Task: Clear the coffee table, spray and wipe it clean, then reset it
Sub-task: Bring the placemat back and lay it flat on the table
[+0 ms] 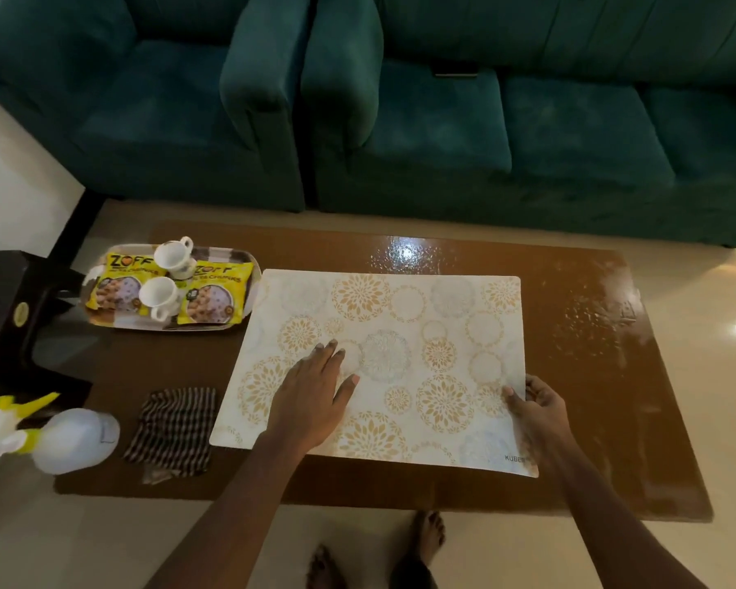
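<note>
A white placemat [400,316] with gold flower circles lies flat on the brown coffee table [591,397]. My left hand [315,397] presses on the mat's left half with straight fingers. My right hand [536,410] pinches the mat's right edge, thumb on top. A tray [247,299] at the table's far left holds two yellow snack packets [120,282] and two white cups [175,257]. A striped cloth [175,427] lies at the near left. A white spray bottle [60,440] with a yellow trigger lies on its side beyond the table's left end.
A green sofa [442,121] runs along the far side of the table. A dark stand [13,316] is at the left. The table's far right part shows wet droplets [587,316]. My bare feet [425,542] are on the pale floor in front.
</note>
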The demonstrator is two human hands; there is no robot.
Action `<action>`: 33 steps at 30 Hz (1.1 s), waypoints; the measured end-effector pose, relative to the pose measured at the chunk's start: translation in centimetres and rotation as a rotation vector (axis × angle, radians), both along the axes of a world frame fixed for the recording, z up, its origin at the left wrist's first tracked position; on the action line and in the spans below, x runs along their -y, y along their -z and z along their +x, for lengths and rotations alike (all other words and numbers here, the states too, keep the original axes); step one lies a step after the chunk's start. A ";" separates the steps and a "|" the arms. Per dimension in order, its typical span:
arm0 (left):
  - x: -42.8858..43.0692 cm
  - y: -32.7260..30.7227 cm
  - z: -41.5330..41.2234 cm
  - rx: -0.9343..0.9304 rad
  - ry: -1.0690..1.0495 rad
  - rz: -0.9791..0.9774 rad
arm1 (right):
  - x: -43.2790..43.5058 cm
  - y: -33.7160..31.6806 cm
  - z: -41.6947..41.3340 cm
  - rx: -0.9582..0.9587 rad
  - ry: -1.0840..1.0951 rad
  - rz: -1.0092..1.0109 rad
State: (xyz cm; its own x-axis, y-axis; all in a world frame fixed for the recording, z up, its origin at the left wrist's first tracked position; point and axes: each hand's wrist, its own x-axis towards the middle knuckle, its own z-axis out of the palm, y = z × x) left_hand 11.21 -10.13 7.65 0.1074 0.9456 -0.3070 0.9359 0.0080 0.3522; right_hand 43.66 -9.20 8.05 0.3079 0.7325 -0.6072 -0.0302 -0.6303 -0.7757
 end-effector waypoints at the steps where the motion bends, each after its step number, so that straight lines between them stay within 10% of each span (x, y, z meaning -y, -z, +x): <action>1: -0.4 1.2 0.7 -0.006 -0.005 -0.007 | -0.9 1.2 0.9 0.001 -0.008 -0.010; 12: -4.7 13.4 4.0 -0.169 0.038 0.044 | -7.3 13.7 7.6 0.200 -0.246 0.053; 19: -6.7 16.8 3.4 -0.196 0.099 0.043 | -6.5 15.9 5.2 0.982 -0.495 0.114; 33: -9.5 20.1 3.1 -0.192 0.135 0.189 | -8.6 20.4 -0.2 1.074 -0.730 0.210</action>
